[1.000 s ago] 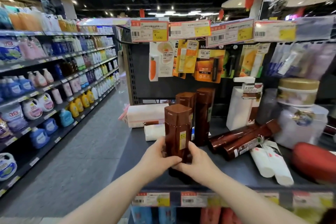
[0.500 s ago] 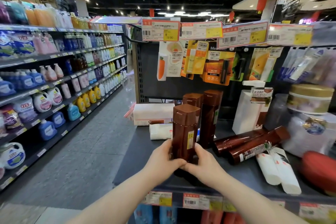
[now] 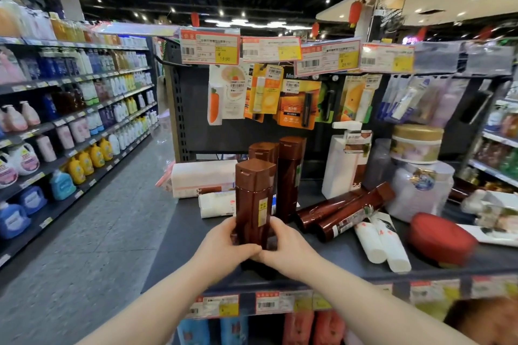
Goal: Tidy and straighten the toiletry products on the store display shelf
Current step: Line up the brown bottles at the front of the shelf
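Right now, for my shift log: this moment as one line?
left hand: grips brown bottle | right hand: grips same bottle | bottle: upright, shelf front | undone: two fallen bottles, white tubes

A single wide-angle camera worn on the person's head looks forward and slightly down from close in front of the dark grey metal display shelf (image 3: 190, 235), whose front edge crosses the lower frame, while the grey tiled aisle floor (image 3: 92, 232) recedes at left.

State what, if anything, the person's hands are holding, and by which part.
The left hand and right hand together grip an upright, dark brown plastic bottle around its lower part, one hand on each side.
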Demonstrator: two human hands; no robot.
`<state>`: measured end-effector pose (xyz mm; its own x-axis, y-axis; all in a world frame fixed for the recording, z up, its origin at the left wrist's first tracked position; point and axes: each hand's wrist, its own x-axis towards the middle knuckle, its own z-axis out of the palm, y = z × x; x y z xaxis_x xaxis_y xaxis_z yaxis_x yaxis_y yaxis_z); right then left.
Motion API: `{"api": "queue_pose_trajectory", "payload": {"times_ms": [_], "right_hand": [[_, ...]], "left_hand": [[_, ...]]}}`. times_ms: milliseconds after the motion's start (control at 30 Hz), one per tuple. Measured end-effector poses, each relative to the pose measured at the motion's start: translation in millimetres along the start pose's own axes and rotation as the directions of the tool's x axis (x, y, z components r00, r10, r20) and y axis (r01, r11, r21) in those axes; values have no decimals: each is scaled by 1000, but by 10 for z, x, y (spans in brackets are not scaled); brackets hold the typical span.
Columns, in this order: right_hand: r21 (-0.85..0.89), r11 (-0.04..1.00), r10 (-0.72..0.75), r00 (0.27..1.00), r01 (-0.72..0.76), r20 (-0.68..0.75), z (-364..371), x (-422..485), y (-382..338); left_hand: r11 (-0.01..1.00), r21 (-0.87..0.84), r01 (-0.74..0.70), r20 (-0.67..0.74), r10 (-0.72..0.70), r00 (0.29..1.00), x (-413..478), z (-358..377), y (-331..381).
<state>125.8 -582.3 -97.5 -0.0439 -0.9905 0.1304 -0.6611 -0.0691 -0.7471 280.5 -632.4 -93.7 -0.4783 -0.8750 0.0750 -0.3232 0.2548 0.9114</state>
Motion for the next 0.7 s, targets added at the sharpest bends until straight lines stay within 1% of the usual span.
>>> {"api": "queue_pose_trajectory", "payload": {"times_ms": [100, 233, 300, 367, 400, 467, 533, 633, 700], "right_hand": [[-40, 999, 35, 999, -36, -25, -68, -48, 40], [-148, 987, 59, 995, -70, -80, -142, -106, 40], [-150, 984, 83, 992, -97, -97, -169, -154, 30], [-126, 983, 118, 984, -135, -133, -205, -223, 29], [-116, 981, 139, 978, -158, -156, -222, -262, 30], [-117, 974, 170, 965, -196, -198, -251, -344, 25], [-134, 964, 193, 953, -228, -235, -294, -448, 15], [-143, 943, 249, 924, -300, -291, -403, -625, 14], [-169, 916, 297, 898, -364, -326, -505, -761, 55]], "left_hand": [[999, 46, -26, -40, 28, 999, -47, -20, 5], [995, 98, 9, -99, 1, 995, -116, -137, -21], [991, 136, 0, -162, 22, 987, -190, -208, -20], [992, 123, -31, -201, 56, 978, -276, -244, 16], [992, 110, -63, -177, 82, 981, -321, -237, 54], [987, 82, -140, -45, 144, 989, -406, -160, 176], [976, 42, -214, 85, 210, 974, -447, -1, 314], [961, 34, -273, 207, 261, 943, -413, 261, 484], [958, 58, -282, 254, 259, 932, -355, 434, 539]]}}
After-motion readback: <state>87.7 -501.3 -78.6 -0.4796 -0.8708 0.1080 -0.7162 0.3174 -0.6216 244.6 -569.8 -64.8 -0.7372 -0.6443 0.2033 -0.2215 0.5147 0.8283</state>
